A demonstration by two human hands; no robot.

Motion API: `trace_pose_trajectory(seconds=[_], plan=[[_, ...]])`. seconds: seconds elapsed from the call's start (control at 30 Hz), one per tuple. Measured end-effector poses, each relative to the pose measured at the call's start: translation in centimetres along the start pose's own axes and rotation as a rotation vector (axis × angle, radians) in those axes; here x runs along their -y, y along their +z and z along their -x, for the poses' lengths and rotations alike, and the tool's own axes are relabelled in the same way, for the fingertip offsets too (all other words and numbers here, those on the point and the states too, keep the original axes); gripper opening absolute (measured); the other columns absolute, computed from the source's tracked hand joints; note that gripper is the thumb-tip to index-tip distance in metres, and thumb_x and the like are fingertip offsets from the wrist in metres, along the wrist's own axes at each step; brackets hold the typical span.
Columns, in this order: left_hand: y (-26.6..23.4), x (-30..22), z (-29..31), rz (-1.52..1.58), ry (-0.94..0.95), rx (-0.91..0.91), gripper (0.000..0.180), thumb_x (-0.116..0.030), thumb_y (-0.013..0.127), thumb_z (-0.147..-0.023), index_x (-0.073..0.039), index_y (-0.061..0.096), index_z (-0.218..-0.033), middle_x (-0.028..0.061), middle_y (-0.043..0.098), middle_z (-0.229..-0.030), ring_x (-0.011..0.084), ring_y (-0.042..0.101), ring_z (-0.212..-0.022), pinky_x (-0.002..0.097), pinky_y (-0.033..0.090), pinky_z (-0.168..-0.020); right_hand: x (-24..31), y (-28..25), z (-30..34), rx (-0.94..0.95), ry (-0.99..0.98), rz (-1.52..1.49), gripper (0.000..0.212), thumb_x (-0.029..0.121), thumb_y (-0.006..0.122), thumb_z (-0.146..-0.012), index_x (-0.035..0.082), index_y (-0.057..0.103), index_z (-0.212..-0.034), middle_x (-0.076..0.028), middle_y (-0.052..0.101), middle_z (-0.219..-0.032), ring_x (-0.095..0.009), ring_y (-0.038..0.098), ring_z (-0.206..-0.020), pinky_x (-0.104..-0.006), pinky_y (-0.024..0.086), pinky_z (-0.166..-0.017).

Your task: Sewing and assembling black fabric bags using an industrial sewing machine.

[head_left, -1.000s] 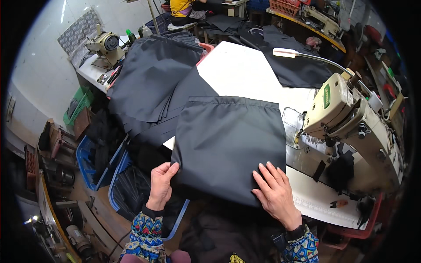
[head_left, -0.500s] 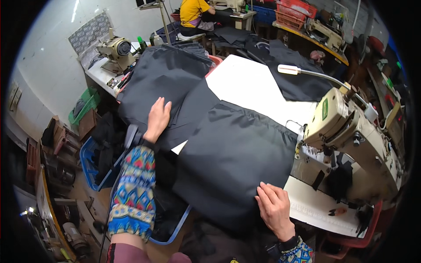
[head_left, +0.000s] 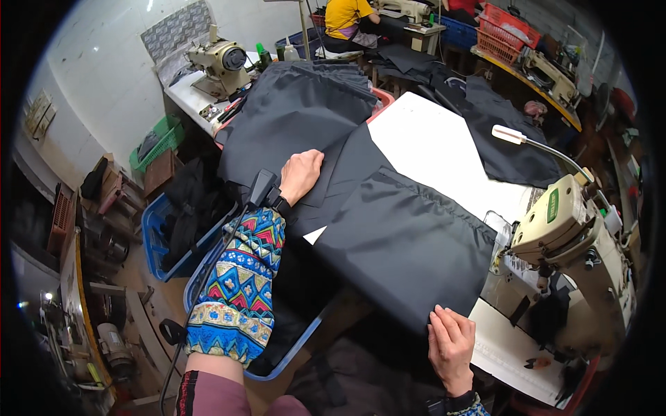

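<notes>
A black fabric bag piece (head_left: 409,243) with a gathered upper edge lies in front of me, its lower part over the table's front edge. My right hand (head_left: 452,350) rests on its near right corner, fingers stretched out along the cloth, the thumb not clearly seen. On the left, a stack of black fabric panels (head_left: 295,104) spreads over the work surface. My left hand (head_left: 302,175) is at the near part of these panels, its fingers bent and pressed together on the cloth. The panel edge under its fingertips is hard to make out.
A sewing machine (head_left: 555,215) stands close on the right, with a gooseneck lamp (head_left: 510,134) above. The white tabletop (head_left: 423,135) shows behind the bag piece. Blue baskets (head_left: 156,239) with dark cloth sit lower left. A person in yellow (head_left: 343,19) works at the back.
My left hand's fingers have gone from spread to bent together on the panels. The bag piece's lower part has drawn up or folded under beside my right hand. The view has swung left.
</notes>
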State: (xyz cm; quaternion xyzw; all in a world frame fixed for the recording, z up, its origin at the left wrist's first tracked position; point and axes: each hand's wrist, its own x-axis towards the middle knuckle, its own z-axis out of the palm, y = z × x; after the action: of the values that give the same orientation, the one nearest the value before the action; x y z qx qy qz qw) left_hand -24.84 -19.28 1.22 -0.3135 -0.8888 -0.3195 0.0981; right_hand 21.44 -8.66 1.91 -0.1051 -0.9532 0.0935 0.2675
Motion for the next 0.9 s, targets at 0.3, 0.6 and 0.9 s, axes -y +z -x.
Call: trace_pose_trajectory(seconds=[0.3,0.6,0.9], plan=[[1.5,-0.2,1.3,0.129,0.007,-0.078,0.035,-0.034,0.058,-0.1,-0.006,0.074,-0.113,0.0214,0.072,-0.103,0.0433,0.067,-0.102,0.0471,0.054,-0.087,0.2,-0.1,0.0,-0.003,0.003,0.011,0.029,0.006,0.076,-0.082,0.002,0.073,-0.111,-0.008,0.071,-0.119,-0.027,0.066,-0.106,-0.0389,0.048,-0.087],[-1.3,-0.6,-0.4,0.115,-0.033,-0.109,0.032,-0.033,0.057,-0.101,-0.005,0.073,-0.105,0.0205,0.072,-0.095,0.0428,0.067,-0.093,0.0459,0.054,-0.078,0.1,0.1,-0.1,-0.01,-0.015,0.002,0.029,0.006,0.076,-0.082,0.002,0.072,-0.11,-0.008,0.071,-0.118,-0.027,0.066,-0.107,-0.0387,0.048,-0.086],[-6.2,-8.9,0.1,0.667,0.089,-0.396,0.018,-0.017,0.062,-0.103,0.0,0.067,-0.097,0.008,0.069,-0.086,0.0167,0.062,-0.074,0.0302,0.049,-0.069,0.0,-0.3,0.1,-0.001,0.003,0.024,0.028,0.006,0.076,-0.082,0.002,0.072,-0.11,-0.008,0.071,-0.118,-0.026,0.065,-0.106,-0.0379,0.048,-0.086]])
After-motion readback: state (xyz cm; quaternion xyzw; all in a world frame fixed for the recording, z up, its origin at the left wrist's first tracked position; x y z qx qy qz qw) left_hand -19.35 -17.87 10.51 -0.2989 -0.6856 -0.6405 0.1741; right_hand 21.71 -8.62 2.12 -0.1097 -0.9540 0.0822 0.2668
